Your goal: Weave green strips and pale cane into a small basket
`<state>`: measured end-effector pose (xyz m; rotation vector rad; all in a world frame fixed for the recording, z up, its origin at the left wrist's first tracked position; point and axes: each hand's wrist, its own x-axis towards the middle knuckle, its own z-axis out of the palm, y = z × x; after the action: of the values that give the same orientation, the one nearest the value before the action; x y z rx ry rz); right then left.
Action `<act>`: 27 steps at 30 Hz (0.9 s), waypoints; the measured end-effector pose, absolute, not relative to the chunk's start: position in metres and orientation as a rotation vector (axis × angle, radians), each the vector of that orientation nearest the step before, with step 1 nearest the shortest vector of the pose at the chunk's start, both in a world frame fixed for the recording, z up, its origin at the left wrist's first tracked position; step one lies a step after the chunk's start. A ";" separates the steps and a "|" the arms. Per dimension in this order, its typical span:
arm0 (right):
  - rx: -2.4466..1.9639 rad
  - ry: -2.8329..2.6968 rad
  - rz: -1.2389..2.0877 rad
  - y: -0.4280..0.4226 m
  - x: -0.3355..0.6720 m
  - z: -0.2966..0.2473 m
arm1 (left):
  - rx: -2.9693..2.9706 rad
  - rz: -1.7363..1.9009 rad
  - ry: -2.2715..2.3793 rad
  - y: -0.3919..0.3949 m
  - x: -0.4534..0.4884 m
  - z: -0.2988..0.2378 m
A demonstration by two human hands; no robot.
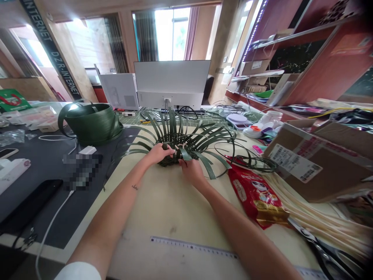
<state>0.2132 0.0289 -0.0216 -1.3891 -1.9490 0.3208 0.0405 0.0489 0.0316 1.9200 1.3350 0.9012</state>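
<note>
A half-woven basket (pixel 186 142) of dark green flat strips sits on the cream table, its loose strips fanning up and out. My left hand (pixel 159 153) is closed on the basket's near rim, fingers pinching the weave. My right hand (pixel 190 170) grips a green strip (pixel 186 154) at the near rim, fingers closed around it. Both hands nearly meet at the rim's front.
A large coil of green strip (pixel 90 122) stands back left. A red snack packet (pixel 255 192), a cardboard box (pixel 317 163) and pale cane rods (pixel 314 217) lie to the right. A clear ruler (pixel 195 248) lies near me, with a monitor (pixel 171 83) behind the basket and phones (pixel 29 202) on the left.
</note>
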 end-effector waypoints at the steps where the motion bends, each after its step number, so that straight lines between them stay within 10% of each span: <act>1: -1.418 -1.943 0.295 0.029 0.213 -0.020 | 1.893 0.881 1.325 0.051 0.040 0.032; 27: -1.184 -0.910 0.876 -0.013 0.170 -0.029 | 1.401 1.037 1.255 0.070 0.048 0.012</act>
<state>0.1703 -0.0128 -0.0295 -1.1836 -0.9100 0.8757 0.0481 0.0704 0.0123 1.4012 1.2551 1.0374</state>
